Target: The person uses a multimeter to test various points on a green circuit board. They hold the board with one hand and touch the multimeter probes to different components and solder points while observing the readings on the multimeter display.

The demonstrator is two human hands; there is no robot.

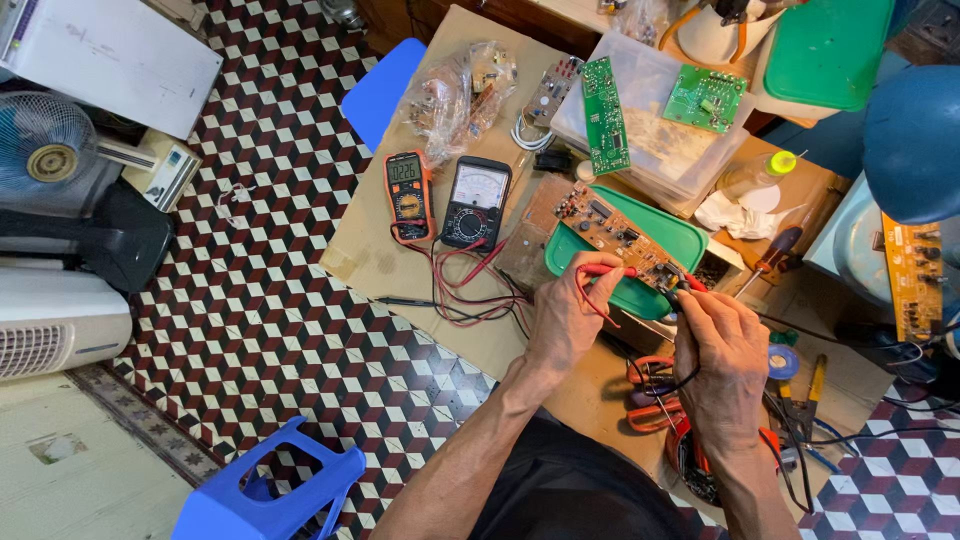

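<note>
A brown circuit board [622,232] lies on a green lid [670,232] at the middle of the bench [380,250], its long axis running from upper left down to lower right. The left hand [566,318] has its fingers clenched around a red probe [608,270] pointing right at the board. The right hand [722,352] pinches a second probe [690,283] at the board's lower right end. Two meters sit left: one orange digital meter [408,192], one black analog meter [476,200]. Two green circuit boards [604,112] lie farther back.
</note>
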